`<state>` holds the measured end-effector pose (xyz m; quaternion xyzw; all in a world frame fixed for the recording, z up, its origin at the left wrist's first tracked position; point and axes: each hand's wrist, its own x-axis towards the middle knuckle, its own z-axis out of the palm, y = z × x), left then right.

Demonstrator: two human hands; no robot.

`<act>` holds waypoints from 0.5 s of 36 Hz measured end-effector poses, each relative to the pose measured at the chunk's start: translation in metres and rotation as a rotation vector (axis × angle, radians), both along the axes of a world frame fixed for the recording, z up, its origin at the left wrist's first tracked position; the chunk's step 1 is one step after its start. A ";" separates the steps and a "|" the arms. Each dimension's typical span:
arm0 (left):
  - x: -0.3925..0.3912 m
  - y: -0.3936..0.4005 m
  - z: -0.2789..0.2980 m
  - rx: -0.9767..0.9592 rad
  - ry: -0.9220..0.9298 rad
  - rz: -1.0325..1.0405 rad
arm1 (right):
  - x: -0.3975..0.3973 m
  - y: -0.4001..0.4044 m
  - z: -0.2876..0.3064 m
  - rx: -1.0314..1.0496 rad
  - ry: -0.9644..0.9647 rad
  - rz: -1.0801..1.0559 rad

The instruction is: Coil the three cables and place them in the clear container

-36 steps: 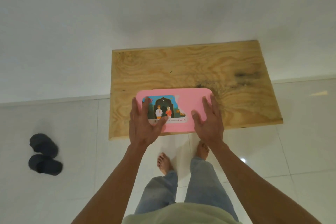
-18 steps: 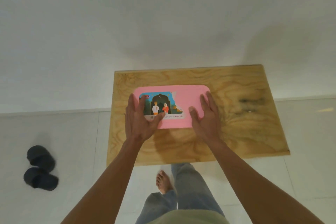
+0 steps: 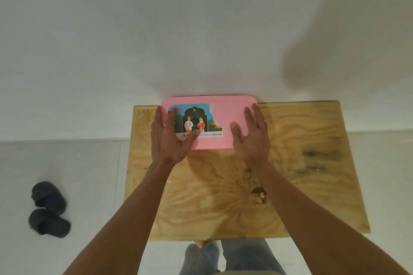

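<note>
One lid (image 3: 225, 123), two slippers (image 3: 48, 209), two hands (image 3: 171, 138).

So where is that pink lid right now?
The pink lid sits at the far edge of the wooden board, against the white wall, between the left hand and right hand.

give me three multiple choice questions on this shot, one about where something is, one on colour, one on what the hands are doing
1. Where does the pink lid lie on the wooden board?
A. at the far edge by the wall
B. at the near edge
C. on the floor

2. What colour are the slippers on the floor?
A. white
B. dark grey
C. pink

3. How do the hands meet the lid?
A. both curled into fists
B. one lifted well clear of it
C. both flat, fingers straight

Answers: 1 A, the lid's far rim reaches the board's wall-side edge. 2 B, the pair at the left is dark grey. 3 C, the left hand and right hand lie flat along the lid's two ends, fingers straight.
</note>
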<state>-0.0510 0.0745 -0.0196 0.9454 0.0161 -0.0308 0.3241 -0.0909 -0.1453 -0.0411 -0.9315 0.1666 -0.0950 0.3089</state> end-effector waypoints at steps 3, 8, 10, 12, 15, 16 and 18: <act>0.005 0.000 -0.003 0.040 -0.003 -0.021 | 0.004 0.000 -0.003 0.010 -0.001 -0.003; -0.001 -0.003 -0.006 0.115 0.000 -0.057 | 0.005 0.000 -0.003 -0.048 0.037 0.046; -0.004 -0.003 -0.008 0.159 0.033 -0.069 | 0.006 0.000 -0.003 -0.073 0.062 0.055; -0.006 -0.002 -0.010 0.218 0.058 -0.088 | 0.006 0.000 -0.002 -0.112 0.083 0.084; -0.007 -0.004 -0.006 0.293 0.097 -0.105 | 0.005 -0.001 0.004 -0.136 0.199 0.102; -0.009 -0.005 -0.003 0.296 0.112 -0.109 | 0.003 0.000 0.010 -0.118 0.257 0.085; -0.016 -0.007 0.002 0.271 0.114 -0.119 | -0.003 0.003 0.021 -0.091 0.299 0.052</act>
